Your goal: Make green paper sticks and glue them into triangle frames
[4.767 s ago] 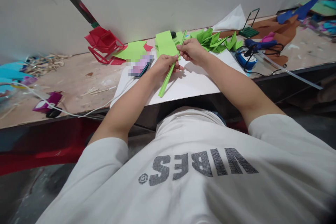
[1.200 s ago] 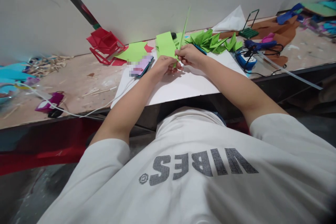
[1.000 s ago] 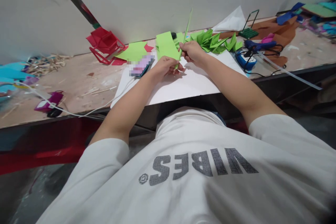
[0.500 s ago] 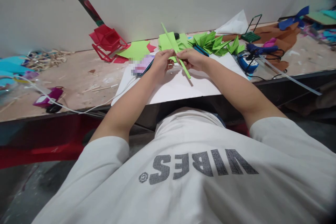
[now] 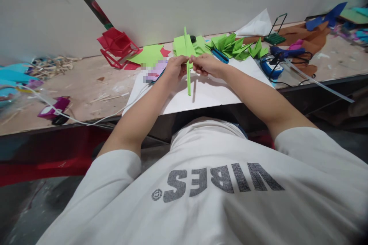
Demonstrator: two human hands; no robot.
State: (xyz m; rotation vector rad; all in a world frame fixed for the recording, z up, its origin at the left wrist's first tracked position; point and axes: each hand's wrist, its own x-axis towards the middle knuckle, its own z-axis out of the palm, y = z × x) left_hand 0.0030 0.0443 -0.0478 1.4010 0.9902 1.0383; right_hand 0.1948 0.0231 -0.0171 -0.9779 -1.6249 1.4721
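Observation:
A narrow folded strip of lime-green paper [image 5: 189,84] stands nearly straight up and down in the view, above a white board [image 5: 209,97]. My left hand [image 5: 176,69] pinches it near its middle from the left. From the right, my right hand [image 5: 207,65] has its fingers closed at the same spot, thumb and forefinger against the strip. Both palms are hidden. Behind the hands lie more green paper pieces [image 5: 178,44], with a row of pointed folded green paper [image 5: 231,47] to the right. Near my right wrist is a blue tool [image 5: 220,56].
A red paper model [image 5: 116,44] and a phone [image 5: 155,72] are on the left, with a white cable [image 5: 69,115] across the edge. Thin wooden sticks [image 5: 51,66] lie further left. To the right are a dark blue glue gun [image 5: 287,53] and brown paper [image 5: 310,40].
The green strip has turned from a slant to nearly upright in the view, its near end swinging left. My hands have shifted only slightly and stay close together.

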